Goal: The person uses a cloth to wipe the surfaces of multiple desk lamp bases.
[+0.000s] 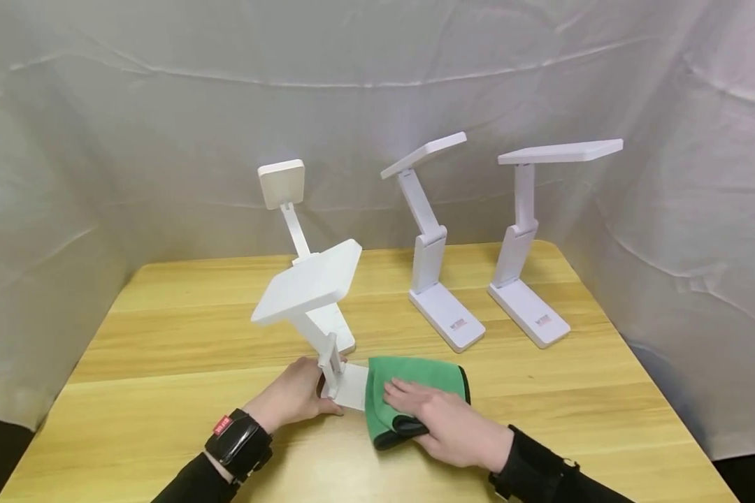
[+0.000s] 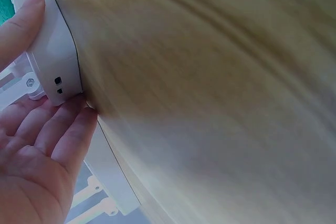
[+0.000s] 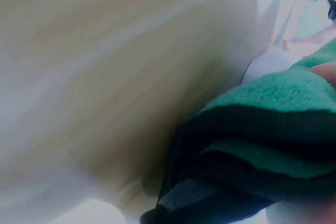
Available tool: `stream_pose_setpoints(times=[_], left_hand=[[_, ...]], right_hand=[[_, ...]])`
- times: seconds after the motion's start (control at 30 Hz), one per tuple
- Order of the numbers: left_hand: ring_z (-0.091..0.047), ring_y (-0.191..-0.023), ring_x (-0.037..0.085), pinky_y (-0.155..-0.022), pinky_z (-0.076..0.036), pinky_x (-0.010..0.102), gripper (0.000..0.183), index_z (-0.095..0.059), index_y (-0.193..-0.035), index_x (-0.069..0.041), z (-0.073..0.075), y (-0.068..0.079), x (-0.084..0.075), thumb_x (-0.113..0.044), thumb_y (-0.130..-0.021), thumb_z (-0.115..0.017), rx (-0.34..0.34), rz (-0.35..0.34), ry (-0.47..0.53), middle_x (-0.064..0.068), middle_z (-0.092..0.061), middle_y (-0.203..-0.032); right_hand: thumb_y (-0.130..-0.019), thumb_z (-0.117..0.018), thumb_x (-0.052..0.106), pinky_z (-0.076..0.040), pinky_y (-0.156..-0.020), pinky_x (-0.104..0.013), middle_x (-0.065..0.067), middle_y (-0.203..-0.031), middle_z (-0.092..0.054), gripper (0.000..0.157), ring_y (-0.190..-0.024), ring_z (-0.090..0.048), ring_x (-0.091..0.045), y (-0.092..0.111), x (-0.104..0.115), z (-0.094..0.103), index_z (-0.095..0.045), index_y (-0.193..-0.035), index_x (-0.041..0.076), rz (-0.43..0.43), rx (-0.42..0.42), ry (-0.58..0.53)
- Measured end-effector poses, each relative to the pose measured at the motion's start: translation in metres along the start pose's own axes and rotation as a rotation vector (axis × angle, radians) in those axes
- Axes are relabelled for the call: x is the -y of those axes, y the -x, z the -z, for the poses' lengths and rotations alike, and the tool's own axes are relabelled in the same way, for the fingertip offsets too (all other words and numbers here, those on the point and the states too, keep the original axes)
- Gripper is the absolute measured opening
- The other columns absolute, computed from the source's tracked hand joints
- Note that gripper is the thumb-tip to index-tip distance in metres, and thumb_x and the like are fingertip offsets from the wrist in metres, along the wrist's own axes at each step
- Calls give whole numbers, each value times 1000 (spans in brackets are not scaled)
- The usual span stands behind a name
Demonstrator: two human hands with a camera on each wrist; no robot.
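Close in front of me stands a white folding desk lamp, its head tilted and its arm bent. My left hand grips the rear end of its base, thumb on one side and fingers on the other. Two small ports show on that end in the left wrist view. My right hand holds a folded green cloth with black edging against the front part of the base, which the cloth hides. In the right wrist view the folded layers of the cloth lie between the fingers and thumb.
Behind the near lamp is another white desk lamp, partly covered by it. Two more lamps, one in the middle and one at the right, stand unfolded on the wooden table. Grey fabric hangs around the table.
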State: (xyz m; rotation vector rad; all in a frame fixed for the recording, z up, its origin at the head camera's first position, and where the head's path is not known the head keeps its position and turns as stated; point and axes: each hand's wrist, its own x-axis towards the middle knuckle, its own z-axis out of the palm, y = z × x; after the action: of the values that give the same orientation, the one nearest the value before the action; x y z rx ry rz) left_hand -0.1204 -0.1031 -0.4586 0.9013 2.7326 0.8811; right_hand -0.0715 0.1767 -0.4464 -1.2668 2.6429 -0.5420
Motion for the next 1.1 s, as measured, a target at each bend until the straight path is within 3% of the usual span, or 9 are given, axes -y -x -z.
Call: stream_pose_setpoints(times=[0.2, 0.33, 0.5, 0.67, 0.87, 1.0, 1.1], left_hand=[[-60, -76, 12, -68, -53, 29, 53, -60, -105, -9, 2, 0, -1, -27, -63, -85, -3, -11, 5, 0, -65, -90], [-58, -73, 10, -64, -52, 27, 48, -60, -103, -12, 3, 1, -1, -26, -64, -84, -18, -38, -15, -6, -62, -83], [-60, -80, 12, -72, -53, 30, 56, -60, -110, -10, 3, 2, -1, -29, -64, -85, -19, -29, -17, -2, -65, -90], [-61, -79, 13, -73, -53, 32, 59, -61, -110, -7, 3, 1, -1, -28, -61, -86, -2, -10, -13, 4, -67, -94], [-60, -77, 12, -70, -53, 30, 60, -61, -110, -6, 3, 0, 1, -30, -61, -86, -7, -9, -28, 4, -67, -94], [-57, -73, 10, -64, -51, 27, 47, -60, -101, -11, 2, 0, 0, -29, -64, -84, -6, -26, -23, -3, -64, -85], [-56, -71, 9, -62, -50, 26, 39, -59, -95, -14, 2, 0, 0, -26, -67, -83, -17, -51, -32, -7, -60, -79]], right_hand=[[-87, -63, 14, -34, -107, -46, -13, -147, -39, 56, -136, -31, -28, -25, 0, 5, -45, -139, 5, -9, -6, 50], [-85, -62, 14, -32, -109, -44, -13, -146, -40, 58, -136, -32, -28, -40, 8, -1, -45, -139, 5, 45, -16, 78], [-84, -58, 9, -30, -110, -43, -10, -147, -39, 59, -137, -30, -25, -22, 11, -5, -43, -141, 7, 96, -21, 38], [-86, -59, 8, -32, -108, -46, -8, -148, -37, 58, -137, -30, -25, -4, 0, 2, -43, -141, 8, 20, -3, -14], [-89, -62, 17, -33, -108, -46, -12, -148, -37, 55, -136, -31, -28, -23, -3, 7, -45, -140, 6, -38, 1, 36], [-88, -61, 17, -31, -109, -45, -14, -146, -40, 54, -136, -32, -29, -39, 6, 0, -46, -138, 4, 24, -24, 83], [-85, -60, 13, -29, -111, -43, -13, -145, -41, 56, -136, -32, -28, -38, 12, -6, -45, -139, 4, 80, -35, 82]])
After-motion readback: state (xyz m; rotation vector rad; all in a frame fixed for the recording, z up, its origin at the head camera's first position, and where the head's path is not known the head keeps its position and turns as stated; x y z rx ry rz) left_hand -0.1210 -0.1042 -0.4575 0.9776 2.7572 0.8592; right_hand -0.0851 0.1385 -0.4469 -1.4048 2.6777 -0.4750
